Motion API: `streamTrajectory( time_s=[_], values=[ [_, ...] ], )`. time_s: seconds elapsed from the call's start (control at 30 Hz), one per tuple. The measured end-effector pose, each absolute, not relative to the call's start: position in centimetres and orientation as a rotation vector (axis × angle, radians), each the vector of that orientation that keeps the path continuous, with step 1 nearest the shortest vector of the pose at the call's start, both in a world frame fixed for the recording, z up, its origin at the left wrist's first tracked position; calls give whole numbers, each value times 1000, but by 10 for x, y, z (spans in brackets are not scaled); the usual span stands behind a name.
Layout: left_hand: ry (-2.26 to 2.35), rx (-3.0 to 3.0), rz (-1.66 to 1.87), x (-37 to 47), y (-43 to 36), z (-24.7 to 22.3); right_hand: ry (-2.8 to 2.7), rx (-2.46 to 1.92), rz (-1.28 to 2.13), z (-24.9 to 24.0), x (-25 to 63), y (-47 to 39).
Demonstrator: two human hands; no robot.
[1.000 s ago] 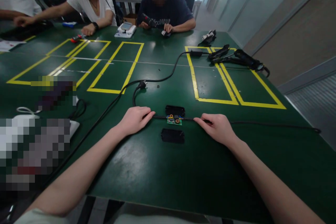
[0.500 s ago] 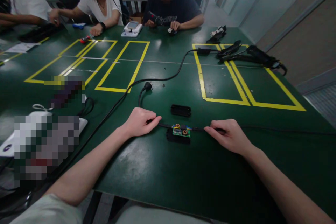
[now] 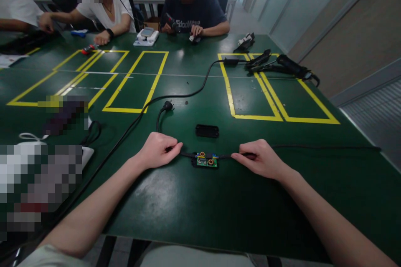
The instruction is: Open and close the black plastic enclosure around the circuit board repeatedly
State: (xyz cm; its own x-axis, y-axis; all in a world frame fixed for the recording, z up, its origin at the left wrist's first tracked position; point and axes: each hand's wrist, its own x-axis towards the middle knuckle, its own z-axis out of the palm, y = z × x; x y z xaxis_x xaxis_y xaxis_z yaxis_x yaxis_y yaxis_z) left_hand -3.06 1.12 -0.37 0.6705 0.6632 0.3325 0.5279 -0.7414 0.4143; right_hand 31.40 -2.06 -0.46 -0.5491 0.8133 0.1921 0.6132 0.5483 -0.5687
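A small green circuit board (image 3: pixel 206 160) with two copper coils sits at or in a black casing half (image 3: pixel 194 164), most of which it hides. Black cables run out from both its sides. My left hand (image 3: pixel 161 150) is closed around the left cable (image 3: pixel 187 154), whose plug (image 3: pixel 168 106) lies on the table beyond that hand. On the other side, my right hand (image 3: pixel 260 158) pinches the right cable (image 3: pixel 226 156), which trails away to the right. Just beyond the board lies the other black casing half (image 3: pixel 207 130), hollow side up.
Yellow tape rectangles mark the green table (image 3: pixel 175 200). A long black cord (image 3: pixel 184 95) crosses it towards black curling-iron-like tools (image 3: pixel 291 69). Blurred items (image 3: pixel 46 175) lie at left. Across the table a person (image 3: pixel 196 12) holds a power tool (image 3: pixel 171 22); others sit nearby.
The circuit board has come down onto the lower casing half, which showed more below it before. Both hands still grip the cables. The whole view has shifted slightly.
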Motion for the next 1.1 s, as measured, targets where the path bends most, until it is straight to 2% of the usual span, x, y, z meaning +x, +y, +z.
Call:
streamTrajectory(
  time_s=[0.27,0.67,1.1],
  values=[
    [931,2580,504,-35,13,-3,-2445,-1145,665,-7,313,-20],
    [811,2438,606,-27,5,-3,-2476,-1138,690,-4,309,-21],
    [746,2406,666,-18,2,-7,-2350,-938,504,-17,291,-27]
  ],
)
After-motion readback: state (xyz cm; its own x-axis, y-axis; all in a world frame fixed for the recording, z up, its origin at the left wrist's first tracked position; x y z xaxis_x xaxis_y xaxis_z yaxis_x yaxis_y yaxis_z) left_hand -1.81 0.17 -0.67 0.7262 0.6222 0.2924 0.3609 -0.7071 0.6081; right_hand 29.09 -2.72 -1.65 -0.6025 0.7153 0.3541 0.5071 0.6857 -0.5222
